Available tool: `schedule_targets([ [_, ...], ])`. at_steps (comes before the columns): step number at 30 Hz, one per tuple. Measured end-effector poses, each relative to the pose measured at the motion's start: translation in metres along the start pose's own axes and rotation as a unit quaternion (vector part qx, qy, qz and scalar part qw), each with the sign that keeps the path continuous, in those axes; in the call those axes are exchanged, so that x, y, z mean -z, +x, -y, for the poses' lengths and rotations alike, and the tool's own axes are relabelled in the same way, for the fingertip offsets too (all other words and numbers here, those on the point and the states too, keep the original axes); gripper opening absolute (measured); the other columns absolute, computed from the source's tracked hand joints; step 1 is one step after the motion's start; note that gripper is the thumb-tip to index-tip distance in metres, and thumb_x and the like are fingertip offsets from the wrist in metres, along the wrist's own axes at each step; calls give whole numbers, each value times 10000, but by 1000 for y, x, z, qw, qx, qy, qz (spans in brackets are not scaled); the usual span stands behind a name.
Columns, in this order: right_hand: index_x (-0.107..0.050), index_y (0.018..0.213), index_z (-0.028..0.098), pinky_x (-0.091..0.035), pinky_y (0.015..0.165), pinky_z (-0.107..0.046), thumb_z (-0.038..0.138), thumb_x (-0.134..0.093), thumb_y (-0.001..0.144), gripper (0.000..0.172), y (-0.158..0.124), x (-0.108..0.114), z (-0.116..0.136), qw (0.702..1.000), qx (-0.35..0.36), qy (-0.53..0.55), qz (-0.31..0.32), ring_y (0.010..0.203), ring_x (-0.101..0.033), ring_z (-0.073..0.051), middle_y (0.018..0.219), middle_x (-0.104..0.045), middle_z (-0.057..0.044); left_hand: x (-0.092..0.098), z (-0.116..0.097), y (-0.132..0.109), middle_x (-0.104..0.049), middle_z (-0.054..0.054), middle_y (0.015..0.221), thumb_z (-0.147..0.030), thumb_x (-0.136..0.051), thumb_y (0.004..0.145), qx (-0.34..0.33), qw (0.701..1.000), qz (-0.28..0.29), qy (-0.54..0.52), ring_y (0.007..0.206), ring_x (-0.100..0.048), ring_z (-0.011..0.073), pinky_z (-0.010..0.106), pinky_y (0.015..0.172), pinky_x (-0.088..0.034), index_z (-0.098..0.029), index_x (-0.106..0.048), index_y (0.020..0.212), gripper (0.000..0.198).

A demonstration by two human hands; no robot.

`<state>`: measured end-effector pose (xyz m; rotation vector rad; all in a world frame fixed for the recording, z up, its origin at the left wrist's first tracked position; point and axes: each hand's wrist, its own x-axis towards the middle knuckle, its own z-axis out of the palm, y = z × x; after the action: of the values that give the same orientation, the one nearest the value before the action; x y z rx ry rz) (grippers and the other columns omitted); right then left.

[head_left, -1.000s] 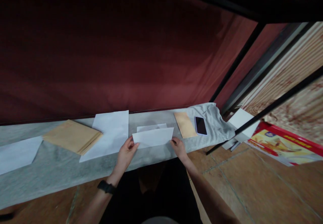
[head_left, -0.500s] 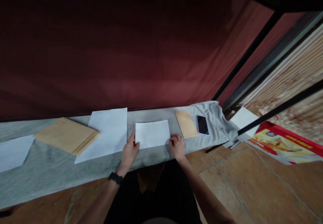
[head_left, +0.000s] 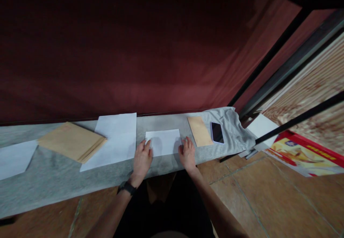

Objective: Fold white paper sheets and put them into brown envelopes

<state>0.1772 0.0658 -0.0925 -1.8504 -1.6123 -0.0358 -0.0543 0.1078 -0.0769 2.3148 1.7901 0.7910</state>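
A white sheet of paper, folded smaller than the sheets at the left, lies in front of me on the grey cloth. My left hand rests at its left edge, fingers stretched over the corner and apart. At the right edge is my right hand, its fingers extended and spread, with the thumb side towards the paper. Neither hand appears to grip anything. Just right of that hand lies a single brown envelope, and beyond it a phone with a dark screen.
Larger white sheets lie at the left, partly under a stack of brown envelopes. Another white sheet is at the far left. The grey cloth covers a narrow table. A dark red wall stands behind; a colourful box is at the right.
Both hands have shifted at the paper's sides. The left fingers now reach over its edge, and the right fingers have straightened. The view has moved slightly.
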Motion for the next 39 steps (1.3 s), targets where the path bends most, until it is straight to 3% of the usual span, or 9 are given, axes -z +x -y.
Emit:
schedule_targets([
  [3, -514, 1408, 125, -382, 1120, -487, 311, -359, 1027, 452, 12, -15, 26, 997, 50, 41, 47, 1430, -381, -276, 1527, -453, -170, -18, -22, 7, -440, 193, 1536, -261, -381, 976, -62, 997, 45, 20, 1438, -399, 303, 459, 1190, -340, -81, -456, 1464, 525],
  [6, -492, 1459, 129, -339, 1167, -477, 338, -285, 1061, 495, 25, -33, 50, 990, 73, 42, 115, 1461, -359, -260, 1549, -446, -135, -37, -38, 16, -372, 193, 1590, -193, -330, 970, -78, 990, 103, 47, 1494, -310, 289, 459, 1224, -276, -46, -398, 1497, 552],
  [11, -482, 1479, 151, -270, 1206, -468, 370, -282, 1075, 501, 38, -47, 55, 981, 87, -14, 171, 1467, -358, -248, 1547, -454, -111, -48, -34, 30, -366, 180, 1596, -175, -279, 970, -59, 987, 122, 88, 1507, -282, 265, 449, 1243, -224, -40, -386, 1506, 563],
  [15, -455, 1500, 169, -250, 1208, -481, 386, -322, 1069, 500, 41, -49, 43, 980, 88, -52, 169, 1469, -355, -264, 1570, -412, -98, -44, -23, 34, -349, 181, 1603, -228, -257, 986, -62, 986, 107, 111, 1515, -261, 265, 455, 1245, -199, -26, -367, 1513, 575],
  [20, -418, 1522, 171, -256, 1195, -492, 414, -337, 1069, 520, 45, -49, 30, 983, 67, -90, 147, 1460, -368, -281, 1582, -380, -120, -42, -16, 38, -352, 177, 1601, -304, -293, 989, -2, 988, 87, 131, 1526, -231, 257, 442, 1239, -210, -41, -342, 1528, 602],
  [32, -379, 1535, 104, -239, 1185, -515, 358, -358, 1065, 535, 44, -30, -3, 987, 21, -110, 112, 1452, -370, -311, 1564, -400, -164, -42, -14, 38, -342, 222, 1593, -309, -333, 963, 46, 993, 45, 98, 1517, -252, 289, 478, 1236, -212, 2, -351, 1513, 632],
  [36, -368, 1531, 60, -239, 1188, -511, 292, -350, 1054, 531, 38, -31, 9, 990, 6, -109, 84, 1465, -350, -307, 1580, -360, -200, -41, -15, 38, -328, 240, 1594, -306, -337, 967, 40, 993, 50, 102, 1517, -247, 306, 476, 1240, -196, 24, -363, 1500, 629],
  [39, -366, 1540, 109, -253, 1191, -492, 316, -364, 1051, 531, 29, -37, 31, 989, 64, -77, 111, 1481, -325, -288, 1603, -339, -153, -40, -15, 38, -308, 218, 1610, -301, -346, 968, 37, 993, 50, 103, 1526, -223, 298, 492, 1237, -197, -23, -363, 1515, 613],
])
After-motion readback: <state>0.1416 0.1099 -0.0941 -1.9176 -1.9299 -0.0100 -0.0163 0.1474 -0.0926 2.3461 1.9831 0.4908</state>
